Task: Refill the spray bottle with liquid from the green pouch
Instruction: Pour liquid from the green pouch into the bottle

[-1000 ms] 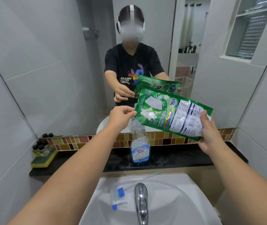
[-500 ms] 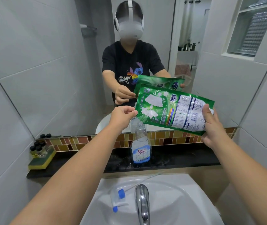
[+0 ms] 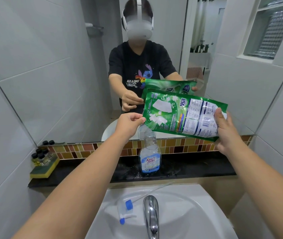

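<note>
Far left on the black worktop [image 3: 197,167] we see a yellow-green sponge [image 3: 44,169] carrying small dark-capped bottles [image 3: 40,156]. Our left hand [image 3: 128,125] pinches the green pouch [image 3: 183,114] at its lower left corner, above the open-necked King's Stella spray bottle [image 3: 149,156] standing on the worktop. Trigger sprayer head [image 3: 126,211] lies in the sink [image 3: 197,213]. Right hand [image 3: 223,133] clamps the pouch's right end.

The green pouch [image 3: 183,114] is showing glossy, crinkled plastic film, the spray bottle [image 3: 149,152] is showing clear smooth plastic with a paper-like label, the tap [image 3: 152,214] is gleaming as polished metal, the sink [image 3: 197,213] is looking glazed white, and the tabletop [image 3: 189,168] is shining like dark polished stone.
</note>
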`<act>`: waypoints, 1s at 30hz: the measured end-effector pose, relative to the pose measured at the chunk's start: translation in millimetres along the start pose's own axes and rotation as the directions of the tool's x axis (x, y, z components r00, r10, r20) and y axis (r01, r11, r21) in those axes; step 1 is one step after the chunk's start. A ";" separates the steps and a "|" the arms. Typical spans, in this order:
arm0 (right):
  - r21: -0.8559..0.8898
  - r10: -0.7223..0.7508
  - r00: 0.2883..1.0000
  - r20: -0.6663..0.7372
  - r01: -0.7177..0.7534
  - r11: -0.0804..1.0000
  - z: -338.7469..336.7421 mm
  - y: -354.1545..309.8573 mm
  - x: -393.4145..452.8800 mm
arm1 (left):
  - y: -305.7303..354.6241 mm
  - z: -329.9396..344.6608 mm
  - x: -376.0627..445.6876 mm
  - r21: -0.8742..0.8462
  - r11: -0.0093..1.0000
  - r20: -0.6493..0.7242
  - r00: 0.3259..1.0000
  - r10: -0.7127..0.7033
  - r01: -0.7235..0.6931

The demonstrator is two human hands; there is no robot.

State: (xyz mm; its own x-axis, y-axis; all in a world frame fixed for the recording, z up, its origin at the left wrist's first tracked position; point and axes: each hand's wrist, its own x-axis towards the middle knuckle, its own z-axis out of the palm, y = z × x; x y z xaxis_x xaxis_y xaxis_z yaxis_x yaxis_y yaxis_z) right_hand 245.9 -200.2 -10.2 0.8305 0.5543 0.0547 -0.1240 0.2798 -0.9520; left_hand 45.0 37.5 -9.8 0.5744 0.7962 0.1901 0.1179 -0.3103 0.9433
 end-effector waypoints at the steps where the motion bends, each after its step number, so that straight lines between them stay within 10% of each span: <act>1: -0.004 -0.008 1.000 0.008 0.009 1.000 1.3 -0.9 -0.8 | -0.3 -0.3 -0.5 -0.001 1.000 -0.002 1.000 -0.002 0.002; 30: -0.110 -0.189 0.977 0.101 0.200 0.974 22.8 -36.9 -4.1 | -4.4 -2.1 -4.7 -0.031 0.999 0.001 1.000 0.017 -0.017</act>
State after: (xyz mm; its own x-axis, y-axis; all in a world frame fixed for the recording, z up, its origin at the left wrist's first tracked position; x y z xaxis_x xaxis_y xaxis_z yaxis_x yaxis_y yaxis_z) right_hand 234.7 -194.9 31.6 0.7801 0.5674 0.2637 0.1051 0.2966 -0.9492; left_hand 40.1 36.2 -14.3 0.5772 0.7902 0.2061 0.0829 -0.3077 0.9479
